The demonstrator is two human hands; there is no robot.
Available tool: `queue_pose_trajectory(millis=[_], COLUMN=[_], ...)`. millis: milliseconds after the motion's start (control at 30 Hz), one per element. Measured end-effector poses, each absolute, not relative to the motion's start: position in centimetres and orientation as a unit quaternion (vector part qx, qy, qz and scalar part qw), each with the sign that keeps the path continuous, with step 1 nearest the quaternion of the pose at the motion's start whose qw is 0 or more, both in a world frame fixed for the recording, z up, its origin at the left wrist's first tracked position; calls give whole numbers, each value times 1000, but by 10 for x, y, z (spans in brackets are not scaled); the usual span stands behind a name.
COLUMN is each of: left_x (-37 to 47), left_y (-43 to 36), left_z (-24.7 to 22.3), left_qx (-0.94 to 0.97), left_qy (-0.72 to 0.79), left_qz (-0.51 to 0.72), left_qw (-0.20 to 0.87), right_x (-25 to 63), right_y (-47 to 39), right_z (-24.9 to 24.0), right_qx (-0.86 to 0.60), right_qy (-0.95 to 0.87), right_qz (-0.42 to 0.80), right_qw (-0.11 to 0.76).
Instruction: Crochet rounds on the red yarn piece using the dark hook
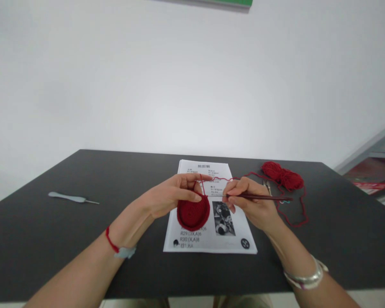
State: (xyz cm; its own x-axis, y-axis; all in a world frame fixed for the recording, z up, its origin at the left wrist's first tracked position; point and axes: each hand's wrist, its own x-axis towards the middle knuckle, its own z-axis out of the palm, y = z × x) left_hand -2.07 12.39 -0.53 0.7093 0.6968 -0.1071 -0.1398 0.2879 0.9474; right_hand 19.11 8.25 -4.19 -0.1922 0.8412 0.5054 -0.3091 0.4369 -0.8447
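Observation:
My left hand [176,191] pinches the top edge of a round, dark red crochet piece [193,214], which hangs over the printed sheets. Red yarn [223,178] loops over its raised index finger and runs off to the right. Between thumb and fingers, my right hand [252,200] grips a crochet hook [266,196] with a dark red handle. The hook's thin metal shaft points left and meets the piece's upper edge, close to my left thumb. Whether the tip sits inside a stitch is too small to tell.
Printed pattern sheets [208,247] lie on the black table [141,273] under my hands. A red yarn skein [282,175] rests at the back right, partly beside small scissors [267,186]. Far left lies another hook with a pale grey handle [67,197]. A white wall stands behind.

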Motion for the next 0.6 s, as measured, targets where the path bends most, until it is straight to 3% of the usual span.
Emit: queue_pose_trajectory(millis=[267, 600], left_x=[-23, -27], left_y=[126, 128], left_z=[-3, -5], left_qx=[514, 482], left_qy=[253, 269], left_qz=[250, 233], left_qw=[781, 801], right_x=[185, 189], right_y=[81, 79], right_z=[-35, -36], right_qx=[-221, -234], right_qy=[-538, -639], right_qz=[562, 445], right_qw=[588, 582])
